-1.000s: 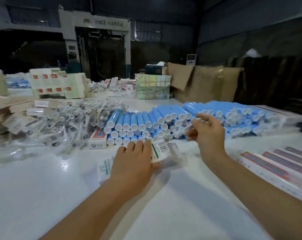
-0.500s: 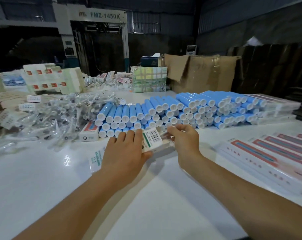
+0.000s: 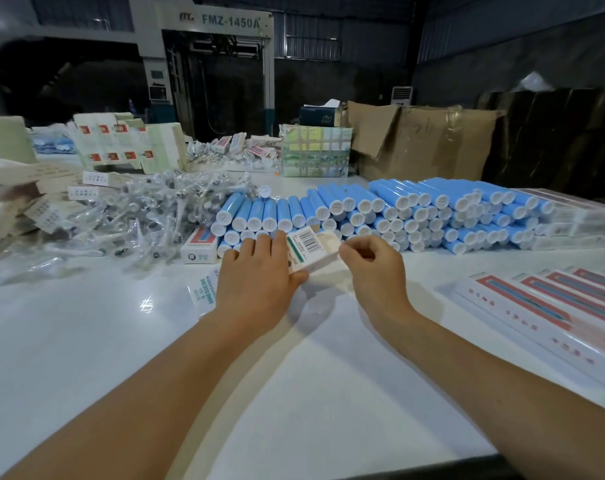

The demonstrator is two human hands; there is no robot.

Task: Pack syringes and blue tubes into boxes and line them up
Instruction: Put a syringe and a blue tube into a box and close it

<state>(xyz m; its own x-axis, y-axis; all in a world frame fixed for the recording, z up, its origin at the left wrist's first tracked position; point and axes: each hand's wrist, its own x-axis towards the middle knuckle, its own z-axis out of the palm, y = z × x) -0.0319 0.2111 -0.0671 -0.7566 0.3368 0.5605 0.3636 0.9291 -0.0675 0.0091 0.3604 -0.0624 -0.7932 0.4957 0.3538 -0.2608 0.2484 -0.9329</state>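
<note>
The right hand [image 3: 372, 268] has come off the stack of blue tubes [image 3: 391, 216] and now sits at the open end of the small white box [image 3: 311, 249], with the syringe it carried a second ago gone from sight. Its fingers are curled and its fingertips meet the box end; whether they pinch anything I cannot tell. The left hand [image 3: 259, 271] grips the same box, fingers laid over the top and thumb underneath, the barcode panel facing up. The box is lifted a little off the white worktop [image 3: 294, 375], just in front of the tubes.

The tubes lie stacked on their sides in a long row, white caps toward me. To their left is a loose heap of wrapped syringes [image 3: 148, 216], and a red-and-white carton [image 3: 199, 245] stands between that heap and the left hand. A printed leaflet [image 3: 202, 292] lies flat under the left wrist. On the right, filled flat boxes [image 3: 554, 306] lie side by side in a line. Behind the tubes sits a brown cardboard carton [image 3: 432, 143].
</note>
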